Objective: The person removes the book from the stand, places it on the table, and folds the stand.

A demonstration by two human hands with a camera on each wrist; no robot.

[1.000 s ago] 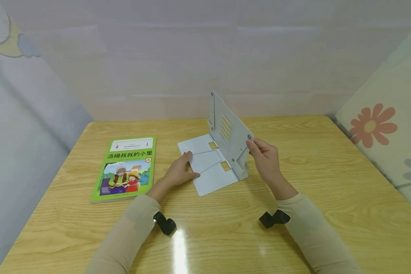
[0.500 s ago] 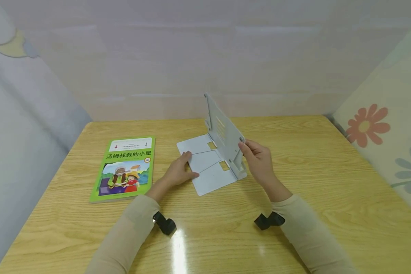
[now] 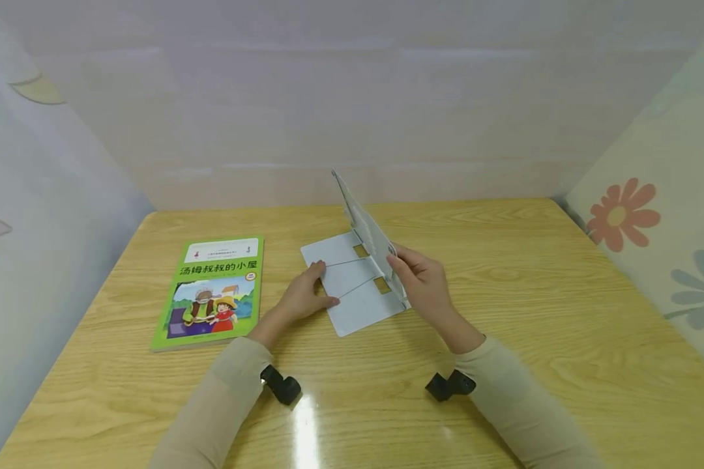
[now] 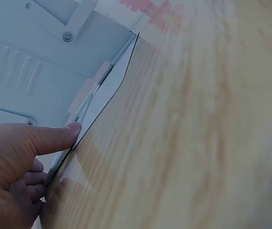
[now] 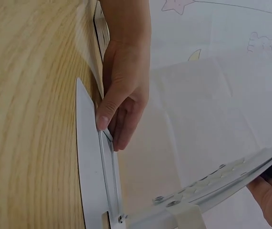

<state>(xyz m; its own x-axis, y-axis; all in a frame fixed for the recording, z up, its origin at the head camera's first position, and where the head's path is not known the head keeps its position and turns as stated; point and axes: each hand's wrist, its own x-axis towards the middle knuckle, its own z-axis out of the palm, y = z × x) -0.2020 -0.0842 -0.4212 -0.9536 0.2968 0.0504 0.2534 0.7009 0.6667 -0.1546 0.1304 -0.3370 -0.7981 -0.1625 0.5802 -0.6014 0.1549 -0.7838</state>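
Observation:
A white metal bookstand stands on the table, its flat base panel [image 3: 358, 316] lying down and its slotted back panel [image 3: 371, 236] leaning left over it. My left hand [image 3: 302, 294] grips the base's left edge, thumb and fingers spread along it; the left wrist view shows the thumb [image 4: 55, 138] at that edge. At the back panel's near upper corner, my right hand [image 3: 425, 283] pinches the metal with the thumb on the inner face. Its other fingers are partly hidden behind the panel. Hinged brackets [image 4: 68, 36] show on the panel in the left wrist view.
A green picture book [image 3: 211, 290] lies face up left of the stand, close to my left forearm. The wooden table [image 3: 534, 273] reaches a pale wall covering [image 3: 352, 117] at the back. Flowers decorate the right-hand covering [image 3: 622, 215].
My right hand has moved left, folding the back panel from nearly upright toward the base. The left hand has kept its place on the base edge.

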